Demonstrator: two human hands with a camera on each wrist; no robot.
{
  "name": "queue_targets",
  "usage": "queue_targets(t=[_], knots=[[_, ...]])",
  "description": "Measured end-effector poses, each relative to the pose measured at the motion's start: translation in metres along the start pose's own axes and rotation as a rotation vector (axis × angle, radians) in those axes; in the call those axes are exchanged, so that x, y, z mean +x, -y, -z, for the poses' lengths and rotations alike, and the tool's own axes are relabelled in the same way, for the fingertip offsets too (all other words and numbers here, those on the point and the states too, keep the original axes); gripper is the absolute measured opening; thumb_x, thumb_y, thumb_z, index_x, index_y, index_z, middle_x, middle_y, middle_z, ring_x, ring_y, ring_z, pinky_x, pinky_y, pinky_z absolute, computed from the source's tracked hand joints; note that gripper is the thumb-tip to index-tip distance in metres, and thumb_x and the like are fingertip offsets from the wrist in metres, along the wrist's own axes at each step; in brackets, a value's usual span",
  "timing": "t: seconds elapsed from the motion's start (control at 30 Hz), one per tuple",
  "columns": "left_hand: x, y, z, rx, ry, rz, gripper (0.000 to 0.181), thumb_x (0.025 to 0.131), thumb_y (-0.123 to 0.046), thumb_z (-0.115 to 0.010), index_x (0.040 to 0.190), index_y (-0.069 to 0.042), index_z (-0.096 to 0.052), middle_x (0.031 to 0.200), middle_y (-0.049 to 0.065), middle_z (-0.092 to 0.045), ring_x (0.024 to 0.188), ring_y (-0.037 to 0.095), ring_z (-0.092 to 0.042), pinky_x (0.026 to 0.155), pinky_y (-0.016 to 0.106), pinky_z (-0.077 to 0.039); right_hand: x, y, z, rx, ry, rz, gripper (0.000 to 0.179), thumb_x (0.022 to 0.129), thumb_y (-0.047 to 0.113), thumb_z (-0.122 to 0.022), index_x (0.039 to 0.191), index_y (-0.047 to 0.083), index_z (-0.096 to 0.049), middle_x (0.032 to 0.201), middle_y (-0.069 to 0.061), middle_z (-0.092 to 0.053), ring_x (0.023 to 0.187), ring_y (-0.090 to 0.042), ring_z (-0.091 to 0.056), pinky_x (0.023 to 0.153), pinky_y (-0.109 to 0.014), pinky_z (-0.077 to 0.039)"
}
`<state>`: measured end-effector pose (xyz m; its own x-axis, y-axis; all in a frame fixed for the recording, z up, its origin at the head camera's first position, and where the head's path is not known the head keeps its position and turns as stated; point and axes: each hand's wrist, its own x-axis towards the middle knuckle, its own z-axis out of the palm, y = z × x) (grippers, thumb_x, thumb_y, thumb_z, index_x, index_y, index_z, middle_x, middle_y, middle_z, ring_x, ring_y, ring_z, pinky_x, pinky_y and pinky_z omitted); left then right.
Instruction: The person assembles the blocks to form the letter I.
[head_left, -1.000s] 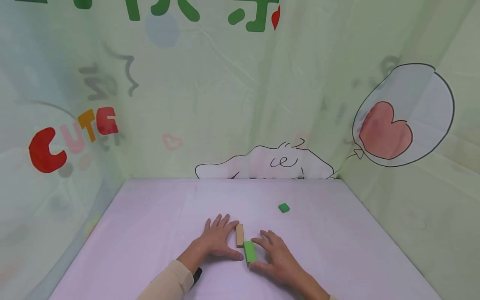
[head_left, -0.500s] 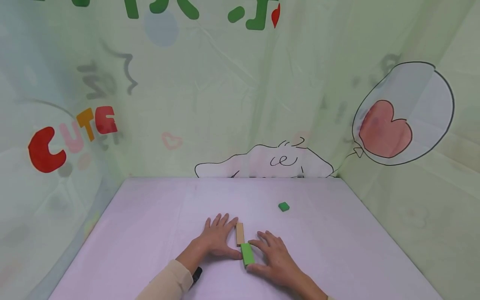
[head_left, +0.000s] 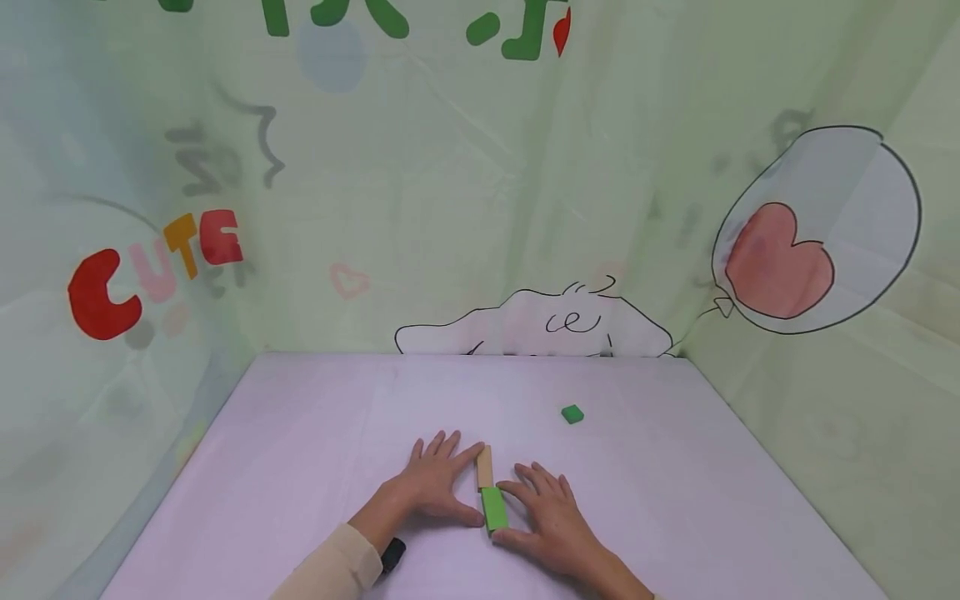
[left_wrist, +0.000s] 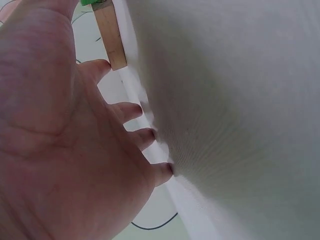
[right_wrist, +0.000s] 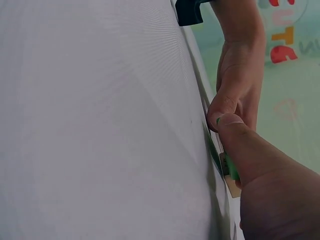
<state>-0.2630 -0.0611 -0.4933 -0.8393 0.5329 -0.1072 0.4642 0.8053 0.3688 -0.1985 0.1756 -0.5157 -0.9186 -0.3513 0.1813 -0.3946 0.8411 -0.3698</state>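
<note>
Between thumb and index finger of the right hand (head_left: 551, 525), a bright green rectangular block (head_left: 495, 509) is pinched at its ends. The left hand's (head_left: 435, 485) fingers are spread; by its index, a tan rectangular wooden block (head_left: 485, 470) is touched at the green one's twelve o'clock.

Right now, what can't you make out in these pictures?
- Bright green block, left wrist view: mostly cut off by top edge.
- Same block, right wrist view: mostly hidden by right grip.
- Black object, head view: partly behind left sleeve.
- Green lettering, head view: cut off by top edge.
</note>
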Motion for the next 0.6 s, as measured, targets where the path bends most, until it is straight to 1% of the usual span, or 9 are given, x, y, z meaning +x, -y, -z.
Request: queue_targets(t=[0.33,0.47,0.6], knots=[[-0.002,-0.002,0.0,0.013,0.034,0.009,0.11,0.073,-0.071,-0.079,0.163,-0.03,-0.032,0.17,0.016,-0.027,0.158,0.042,-0.02,0.124,0.067,-0.016,0.001,0.001,-0.007,-0.019,-0.008,-0.023,0.068,0.081,0.069,-0.074,0.134,0.026,-0.065,0.151,-0.013,-0.054,0.146,-0.046,-0.041,0.11,-0.08,-0.026],[-0.003,-0.002,0.001,0.013,0.056,0.014,0.112,0.072,-0.071,-0.08,0.164,-0.03,-0.031,0.171,0.015,-0.025,0.159,0.042,-0.018,0.124,0.067,-0.015,0.001,0.001,-0.01,-0.027,-0.016,-0.027,0.069,0.082,0.07,-0.073,0.134,0.026,-0.065,0.15,-0.013,-0.054,0.146,-0.046,-0.041,0.111,-0.08,-0.025],[-0.002,-0.001,0.002,0.033,0.078,0.019,0.115,0.071,-0.073,-0.078,0.165,-0.029,-0.027,0.172,0.015,-0.023,0.16,0.041,-0.017,0.125,0.066,-0.015,0.001,0.003,-0.011,-0.044,-0.019,-0.025,0.07,0.082,0.069,-0.073,0.135,0.025,-0.065,0.151,-0.014,-0.054,0.146,-0.047,-0.04,0.111,-0.08,-0.025]])
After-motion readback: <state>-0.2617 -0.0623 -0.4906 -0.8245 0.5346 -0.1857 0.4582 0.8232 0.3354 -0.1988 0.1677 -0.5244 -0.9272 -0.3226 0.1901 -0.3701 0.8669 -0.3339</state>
